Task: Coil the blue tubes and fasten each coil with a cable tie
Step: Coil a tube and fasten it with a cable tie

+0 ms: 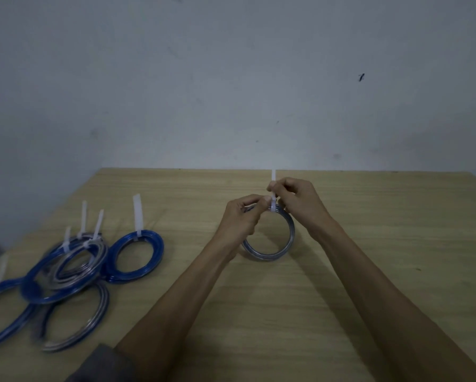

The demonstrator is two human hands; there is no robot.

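A person seated at a pale wooden worktop (369, 244) holds a coil of tube (269, 244) upright near the middle of the surface, its lower edge resting on the wood and its top raised between both hands. The coil appears greyish with blue edges; motion blur softens its detail. The left hand (239, 216) has its fingers curled, thumb and forefinger pinching the top of the coil where a white cable tie (273, 188) wraps it. The right hand (297, 199) pinches the tie's free tail just above the coil, the strip standing straight up past the fingertips. Both grips are closed tight on what they hold. Well to the left, a pile of fastened coils (63, 274) lies flat on the worktop, blue ones and grey ones overlapping, each with a white tie tail sticking up. One blue coil (136, 257) sits at the pile's right edge, touching its neighbours, with a broad white tail rising from its far rim. A grey sleeve (104, 365) shows at the bottom edge of the frame. Behind the worktop stands a plain, scuffed grey wall (231, 78).
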